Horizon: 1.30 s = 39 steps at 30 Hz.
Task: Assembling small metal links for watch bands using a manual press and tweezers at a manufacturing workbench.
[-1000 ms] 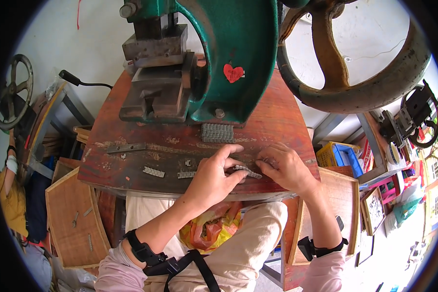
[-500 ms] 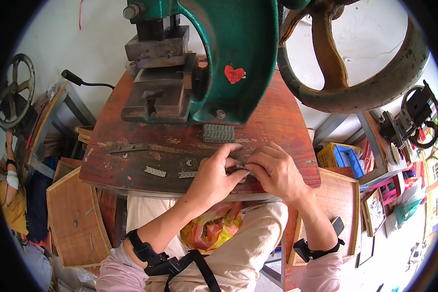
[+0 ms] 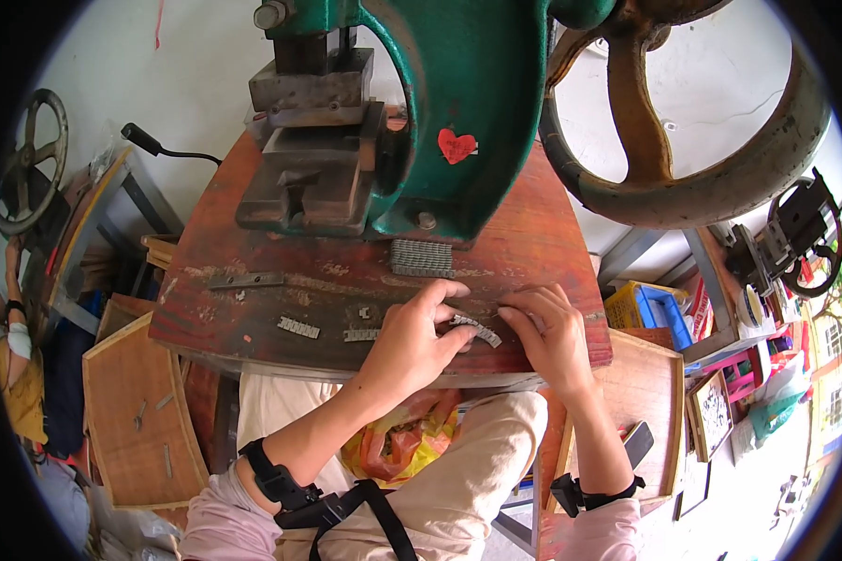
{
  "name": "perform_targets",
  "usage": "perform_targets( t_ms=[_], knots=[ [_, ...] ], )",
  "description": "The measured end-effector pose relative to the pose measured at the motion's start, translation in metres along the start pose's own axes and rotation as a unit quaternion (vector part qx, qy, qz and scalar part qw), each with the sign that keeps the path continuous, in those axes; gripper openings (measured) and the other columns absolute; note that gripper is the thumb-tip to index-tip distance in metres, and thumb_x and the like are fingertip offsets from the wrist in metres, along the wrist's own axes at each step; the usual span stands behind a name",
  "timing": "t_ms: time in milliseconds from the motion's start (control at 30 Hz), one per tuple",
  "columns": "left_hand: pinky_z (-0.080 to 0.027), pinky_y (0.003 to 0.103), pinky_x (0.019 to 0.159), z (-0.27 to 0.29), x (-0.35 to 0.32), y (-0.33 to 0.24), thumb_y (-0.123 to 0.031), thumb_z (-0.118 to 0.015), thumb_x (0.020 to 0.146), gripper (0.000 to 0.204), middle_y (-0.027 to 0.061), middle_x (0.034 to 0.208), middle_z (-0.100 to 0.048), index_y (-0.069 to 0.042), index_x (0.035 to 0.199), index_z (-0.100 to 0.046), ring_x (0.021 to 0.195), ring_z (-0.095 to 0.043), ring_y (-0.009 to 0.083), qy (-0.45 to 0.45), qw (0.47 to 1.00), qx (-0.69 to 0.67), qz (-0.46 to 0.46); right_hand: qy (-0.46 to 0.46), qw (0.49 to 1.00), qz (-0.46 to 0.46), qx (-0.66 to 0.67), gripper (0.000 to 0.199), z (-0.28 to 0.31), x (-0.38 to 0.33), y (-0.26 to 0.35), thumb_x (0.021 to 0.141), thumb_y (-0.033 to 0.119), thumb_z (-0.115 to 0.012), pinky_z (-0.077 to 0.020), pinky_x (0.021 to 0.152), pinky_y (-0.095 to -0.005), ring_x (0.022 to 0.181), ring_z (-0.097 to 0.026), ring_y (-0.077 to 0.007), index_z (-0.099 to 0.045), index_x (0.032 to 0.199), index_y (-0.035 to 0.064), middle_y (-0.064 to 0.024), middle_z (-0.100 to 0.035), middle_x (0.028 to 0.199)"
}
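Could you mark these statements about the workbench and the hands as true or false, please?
1. Both hands, left hand and right hand, rest on the red wooden table. True.
2. The press is painted blue. False: it is green.
3. A short toothed metal strip lies between the hands. True.
4. A red heart is on the handwheel. False: it is on the press body.

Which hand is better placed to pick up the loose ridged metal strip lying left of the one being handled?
Left. The left hand is right beside the loose strip, while the right hand sits on the far side, pressing the held strip against the wooden bench.
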State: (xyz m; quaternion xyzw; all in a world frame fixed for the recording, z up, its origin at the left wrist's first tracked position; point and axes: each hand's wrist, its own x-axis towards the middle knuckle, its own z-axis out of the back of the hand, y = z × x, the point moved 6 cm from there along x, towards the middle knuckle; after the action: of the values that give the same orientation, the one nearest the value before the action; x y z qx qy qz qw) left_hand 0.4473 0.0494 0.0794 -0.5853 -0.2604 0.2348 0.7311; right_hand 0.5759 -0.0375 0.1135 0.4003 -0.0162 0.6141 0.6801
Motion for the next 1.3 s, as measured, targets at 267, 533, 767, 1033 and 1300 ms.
perform_targets(
  t_ms=[267,533,767,1033,1300],
  knots=[
    [-0.051,0.022,0.065,-0.004,0.008,0.017,0.0,-0.054,0.086,0.016,0.0102,0.083,-0.065,0.007,0.1,-0.055,0.072,-0.063,0.0109,0.001,0.998,-0.063,0.021,0.076,0.991,-0.088,0.074,0.015,-0.004,-0.008,-0.007,0.074,0.007,-0.066,-0.0454,0.077,-0.0357,0.085,-0.055,-0.0289,-0.065,0.087,0.0009,-0.0144,-0.062,0.085],
    [-0.05,0.026,0.051,0.011,0.005,-0.004,-0.006,-0.06,0.082,0.016,0.0122,0.079,-0.064,0.004,0.094,-0.064,0.058,-0.064,0.0153,-0.057,0.988,0.131,-0.058,0.052,0.998,-0.004,0.029,0.014,-0.007,-0.009,-0.008,0.069,0.003,-0.068,-0.0437,0.078,-0.0344,0.086,-0.053,-0.0275,-0.066,0.083,0.0025,-0.0102,-0.06,0.08],
    [-0.047,0.044,0.066,0.02,0.0,-0.002,-0.008,-0.058,0.078,0.012,0.0187,0.072,-0.062,-0.001,0.086,-0.064,0.069,-0.061,0.0362,-0.175,0.955,0.204,-0.124,-0.006,1.0,-0.016,-0.004,0.019,-0.011,-0.016,0.003,0.067,-0.001,-0.067,-0.0438,0.079,-0.035,0.09,-0.054,-0.0283,-0.064,0.086,-0.0008,-0.0133,-0.06,0.084],
    [-0.048,0.043,0.062,0.025,-0.002,-0.007,-0.008,-0.059,0.076,0.012,0.0195,0.067,-0.061,-0.001,0.085,-0.062,0.065,-0.061,0.0351,-0.165,0.962,0.173,-0.135,-0.031,0.997,-0.067,0.011,0.016,-0.006,-0.023,-0.017,0.074,0.003,-0.062,-0.0426,0.081,-0.0324,0.089,-0.056,-0.0252,-0.063,0.089,-0.002,-0.0136,-0.06,0.089],
    [-0.047,0.022,0.056,0.105,-0.065,-0.007,-0.006,-0.065,0.081,0.022,0.0051,0.082,-0.067,-0.006,0.102,-0.065,0.066,-0.059,0.0061,-0.222,0.966,0.122,-0.052,-0.085,0.99,-0.108,0.025,0.01,-0.008,-0.017,-0.02,0.076,0.003,-0.063,-0.0437,0.078,-0.0314,0.085,-0.057,-0.0251,-0.064,0.085,-0.0016,-0.0134,-0.063,0.086]
  ],
)
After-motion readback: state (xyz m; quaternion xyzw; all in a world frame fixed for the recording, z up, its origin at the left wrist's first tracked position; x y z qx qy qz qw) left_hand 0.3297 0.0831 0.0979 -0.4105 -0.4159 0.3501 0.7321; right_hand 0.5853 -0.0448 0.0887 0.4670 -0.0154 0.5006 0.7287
